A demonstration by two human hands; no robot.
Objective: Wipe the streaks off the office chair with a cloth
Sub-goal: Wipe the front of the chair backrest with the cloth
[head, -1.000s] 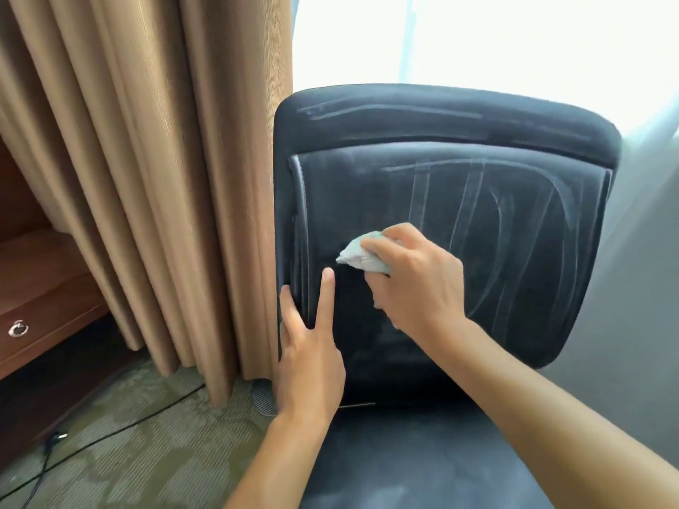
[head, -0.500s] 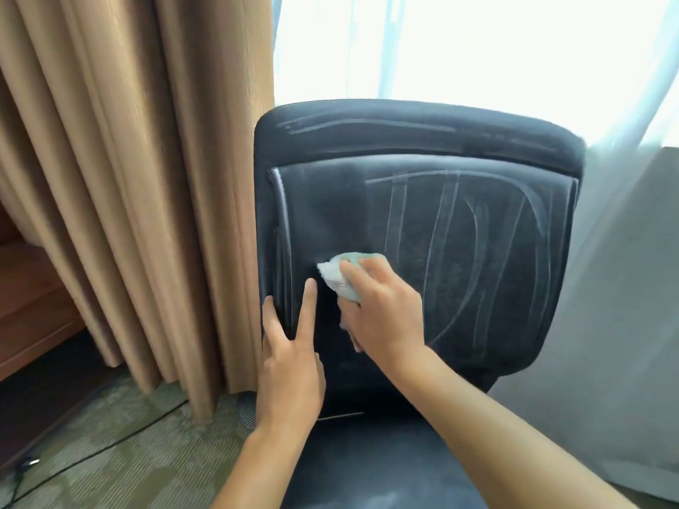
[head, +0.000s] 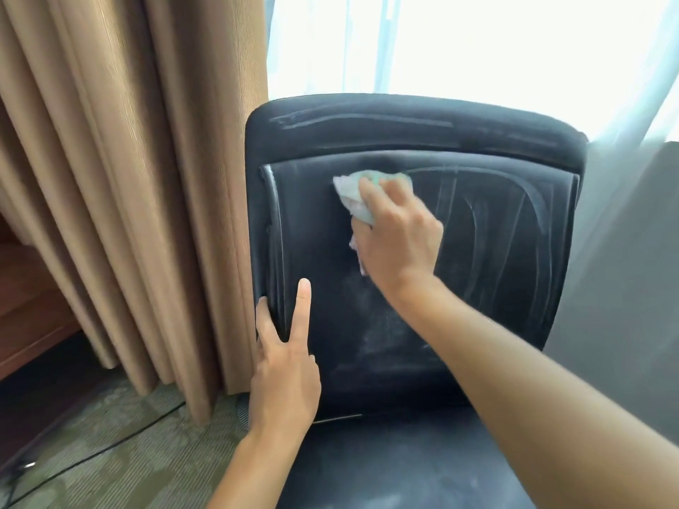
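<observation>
where the backrest of the black office chair meets its upper padded band, the right hand presses a bunched pale green and white cloth against the fabric, fingers curled over the cloth and gripping it. white streaks run in curved and vertical lines over the right part of the backrest, with more along the top band and the left seam. the left hand rests on the backrest's left edge, thumb wrapped at the side, forefinger straight and flat on the fabric, holding nothing. brown curtain hangs just beside the chair on the left; carpet lies below.
</observation>
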